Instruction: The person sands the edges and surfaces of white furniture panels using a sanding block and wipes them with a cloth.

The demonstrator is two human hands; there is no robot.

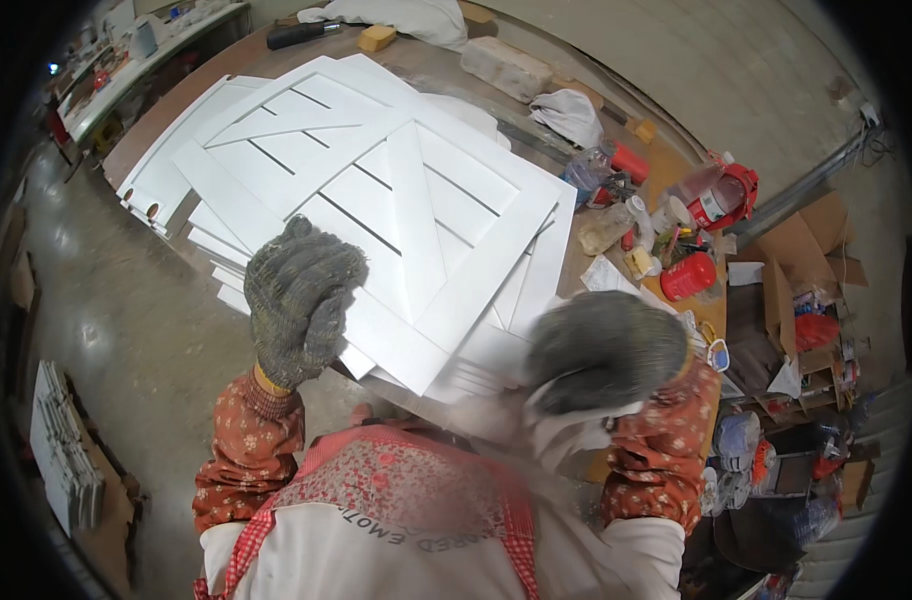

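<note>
A white slatted panel with diagonal braces lies on top of a stack of similar white panels on the workbench. My left hand, in a dark grey knit glove, is closed at the panel's near left edge, its fingers curled against the board. At the panel's near right side, my right hand, gloved the same way and smeared by motion, is closed around a pale cloth. The cloth hangs below the glove, blurred, close to the apron. The right fingertips are hidden.
Bottles and a red can crowd the bench's right side. Behind the stack are a wrapped block, a yellow sponge and a white cloth. Cardboard boxes stand at right; more white panels lean at lower left.
</note>
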